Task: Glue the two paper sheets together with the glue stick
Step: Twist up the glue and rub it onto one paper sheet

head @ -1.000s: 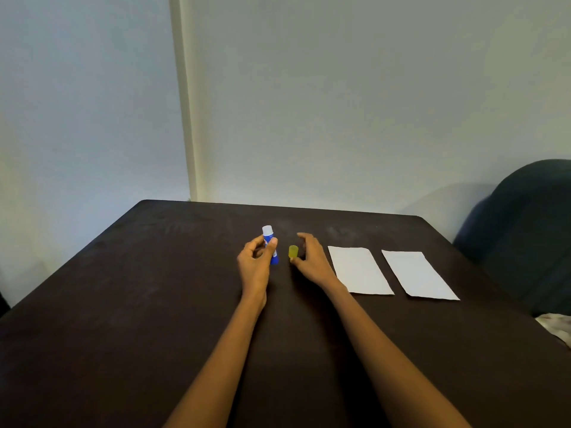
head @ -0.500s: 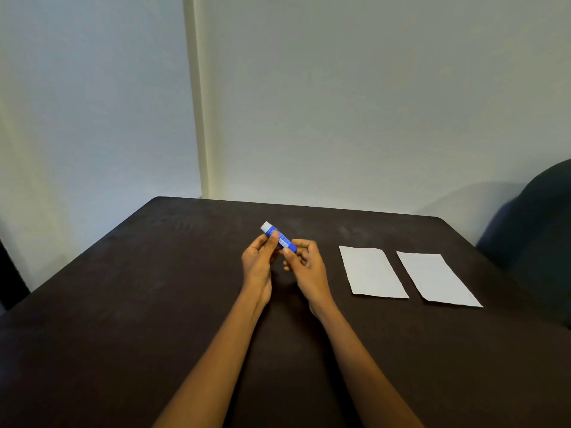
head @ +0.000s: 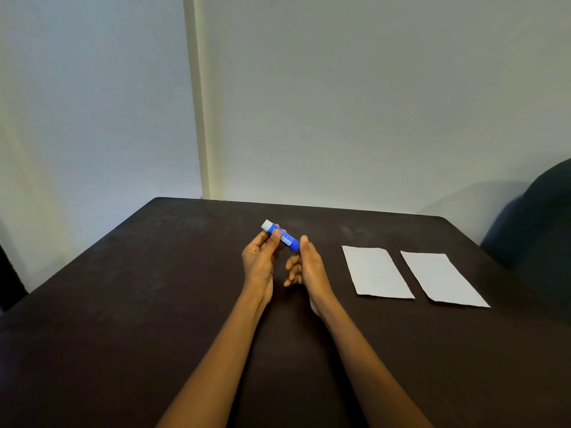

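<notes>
A blue glue stick (head: 282,237) with a white end is held tilted above the dark table (head: 148,304), white end pointing up and left. My left hand (head: 259,261) grips its middle between thumb and fingers. My right hand (head: 309,267) meets the stick's lower blue end with thumb and forefinger, its other fingers curled beneath. No yellow cap is in sight. Two white paper sheets lie flat side by side to the right of my hands, the nearer sheet (head: 375,271) and the farther sheet (head: 441,278), with a narrow gap between them.
A dark blue upholstered chair (head: 537,230) stands past the table's right edge. Pale walls with a corner post (head: 200,134) rise behind the table's far edge.
The stick went from upright in my left hand to tilted. My right hand left the yellow cap on the table and came up to the stick's lower end. The cap is now out of sight.
</notes>
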`<state>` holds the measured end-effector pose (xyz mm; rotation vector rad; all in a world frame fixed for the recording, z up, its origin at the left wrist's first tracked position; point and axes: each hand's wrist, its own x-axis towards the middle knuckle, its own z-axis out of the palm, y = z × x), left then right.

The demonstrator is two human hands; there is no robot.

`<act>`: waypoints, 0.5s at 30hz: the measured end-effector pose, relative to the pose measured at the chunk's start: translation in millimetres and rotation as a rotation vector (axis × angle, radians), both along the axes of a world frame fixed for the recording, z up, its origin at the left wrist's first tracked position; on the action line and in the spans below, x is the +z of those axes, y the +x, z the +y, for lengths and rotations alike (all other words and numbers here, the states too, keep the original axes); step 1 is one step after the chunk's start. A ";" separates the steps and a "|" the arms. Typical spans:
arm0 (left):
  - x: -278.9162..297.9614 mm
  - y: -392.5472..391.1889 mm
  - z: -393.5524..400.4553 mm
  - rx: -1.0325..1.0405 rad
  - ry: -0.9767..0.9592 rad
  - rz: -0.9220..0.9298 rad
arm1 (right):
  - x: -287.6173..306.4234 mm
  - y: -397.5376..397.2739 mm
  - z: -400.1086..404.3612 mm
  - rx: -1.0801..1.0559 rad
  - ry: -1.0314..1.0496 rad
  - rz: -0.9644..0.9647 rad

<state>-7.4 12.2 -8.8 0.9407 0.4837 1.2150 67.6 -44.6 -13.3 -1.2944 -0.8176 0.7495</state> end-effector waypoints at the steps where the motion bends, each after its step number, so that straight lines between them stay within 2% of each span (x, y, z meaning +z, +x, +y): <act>1: -0.1 -0.5 1.0 0.016 -0.003 0.006 | -0.5 -0.6 0.5 0.032 0.030 -0.018; 5: -2.5 0.6 2.6 0.030 0.027 0.065 | -1.9 0.8 -0.5 0.055 0.019 -0.114; 10: -2.0 1.0 1.0 -0.009 0.054 0.048 | 2.9 0.0 2.3 0.009 -0.070 -0.057; 15: 0.0 -1.2 1.1 0.054 0.030 0.022 | 1.4 0.3 -1.4 0.138 0.006 -0.148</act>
